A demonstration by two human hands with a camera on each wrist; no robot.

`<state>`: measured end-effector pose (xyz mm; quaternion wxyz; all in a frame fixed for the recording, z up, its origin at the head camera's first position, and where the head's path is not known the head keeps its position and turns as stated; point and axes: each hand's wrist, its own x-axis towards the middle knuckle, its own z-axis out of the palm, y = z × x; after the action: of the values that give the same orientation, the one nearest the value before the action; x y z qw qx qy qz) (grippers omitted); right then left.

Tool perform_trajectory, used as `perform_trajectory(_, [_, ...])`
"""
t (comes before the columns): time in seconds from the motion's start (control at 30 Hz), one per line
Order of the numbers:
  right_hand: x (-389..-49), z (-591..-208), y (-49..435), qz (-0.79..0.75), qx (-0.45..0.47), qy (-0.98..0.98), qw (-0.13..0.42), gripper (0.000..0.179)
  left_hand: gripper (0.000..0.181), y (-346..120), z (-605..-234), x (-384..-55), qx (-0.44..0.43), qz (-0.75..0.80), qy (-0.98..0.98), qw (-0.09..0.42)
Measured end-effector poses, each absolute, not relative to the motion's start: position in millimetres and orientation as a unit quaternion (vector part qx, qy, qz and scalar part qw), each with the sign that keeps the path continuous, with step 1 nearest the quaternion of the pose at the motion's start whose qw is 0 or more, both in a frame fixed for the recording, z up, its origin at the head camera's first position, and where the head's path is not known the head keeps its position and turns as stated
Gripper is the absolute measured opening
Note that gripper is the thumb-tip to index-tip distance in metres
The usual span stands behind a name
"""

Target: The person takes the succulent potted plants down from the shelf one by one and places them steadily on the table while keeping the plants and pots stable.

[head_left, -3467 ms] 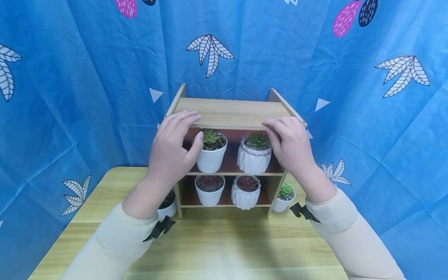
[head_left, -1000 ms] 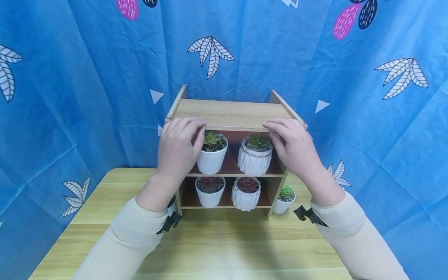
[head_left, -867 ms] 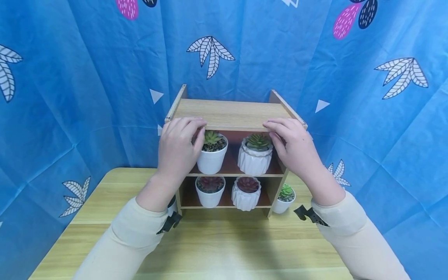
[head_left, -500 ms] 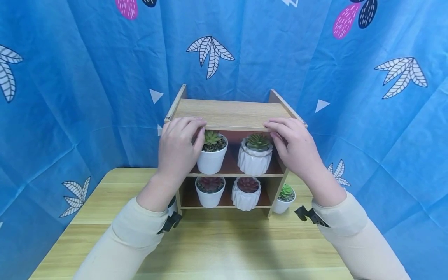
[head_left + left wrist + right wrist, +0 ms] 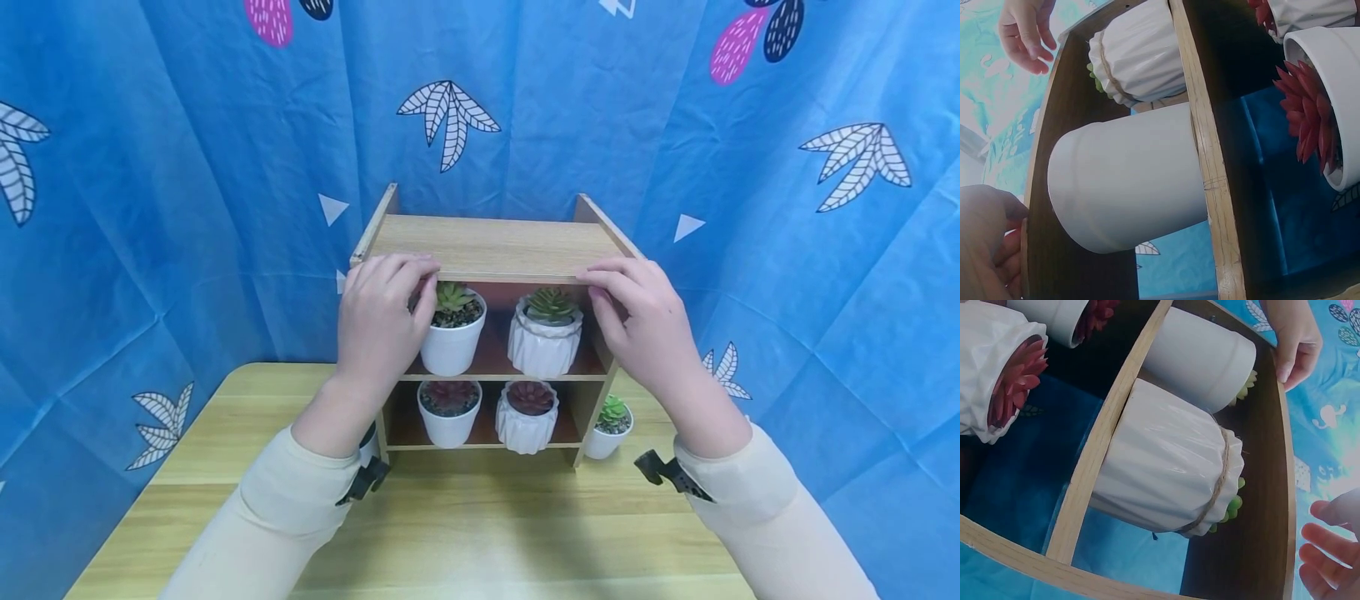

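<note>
A small wooden shelf (image 5: 491,248) stands on the table, with two potted succulents on each lower tier. My left hand (image 5: 381,323) pinches the front edge of its top board near the left end, thumb below and fingers above. At the right end my right hand (image 5: 647,321) hovers by the same edge; in the right wrist view its fingers (image 5: 1325,544) are spread and apart from the wood. Behind my left thumb is a smooth white pot (image 5: 452,342) with a green succulent. A ridged white pot (image 5: 545,340) with twine round its rim stands beside my right hand.
On the lower tier are a smooth pot (image 5: 450,421) and a ridged pot (image 5: 527,425), both with dark red succulents. Outside the shelf's right side stands a green potted plant (image 5: 609,429). Another pot (image 5: 369,446) at left is mostly hidden by my arm. A blue curtain (image 5: 480,125) hangs close behind.
My left hand has moved slightly right and taken hold of the board's edge since the earliest frame. Just now my right hand has shifted right, away from the edge. The shelf stays put.
</note>
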<state>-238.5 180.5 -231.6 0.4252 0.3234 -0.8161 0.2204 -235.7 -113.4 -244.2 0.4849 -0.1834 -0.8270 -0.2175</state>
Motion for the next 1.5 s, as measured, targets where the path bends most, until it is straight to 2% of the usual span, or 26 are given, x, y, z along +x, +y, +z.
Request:
perform_trajectory(0.67, [-231,-248,184,0.212,0.325,-0.822,0.418,0.019,0.022,-115,-246,-235,-0.180,-0.218,-0.826,0.488])
perform_trajectory(1.5, [-232,-265,180,0.206,0.253,-0.892,0.313,0.025,0.022,-113,-246,-237,-0.186,-0.216,-0.822,0.493])
